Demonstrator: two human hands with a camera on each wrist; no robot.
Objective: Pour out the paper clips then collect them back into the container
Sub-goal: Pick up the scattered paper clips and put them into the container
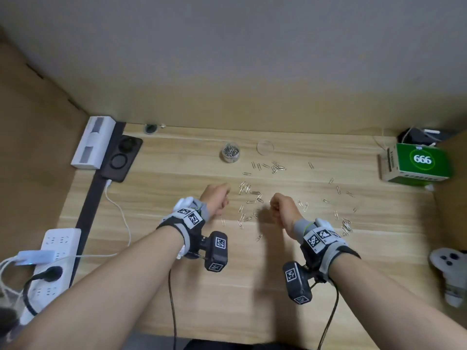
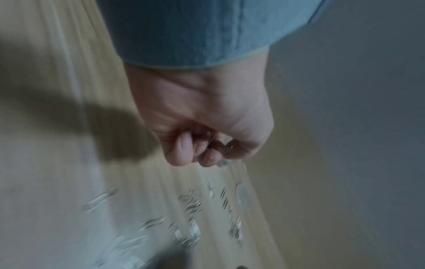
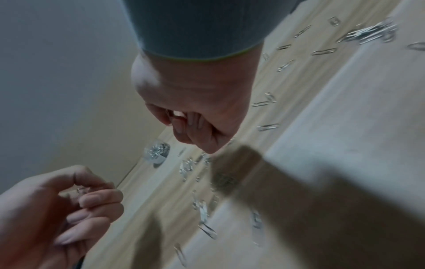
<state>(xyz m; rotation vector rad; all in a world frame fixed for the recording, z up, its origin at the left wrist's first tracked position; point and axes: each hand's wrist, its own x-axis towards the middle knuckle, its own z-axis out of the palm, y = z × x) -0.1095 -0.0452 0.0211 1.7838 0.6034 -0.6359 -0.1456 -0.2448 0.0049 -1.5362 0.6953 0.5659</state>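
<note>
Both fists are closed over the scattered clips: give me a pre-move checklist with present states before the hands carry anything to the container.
1. Left hand grips silver paper clips: ok, metal shows between its curled fingers.
2. Right hand holds clips: cannot tell, fist curled, contents hidden.
3. Small round clear container upright and open: ok, partly filled.
4. Round clear lid off, lying beside the container: ok.
5. Wooden desk cleared of loose clips: not ok, many still scattered.
</note>
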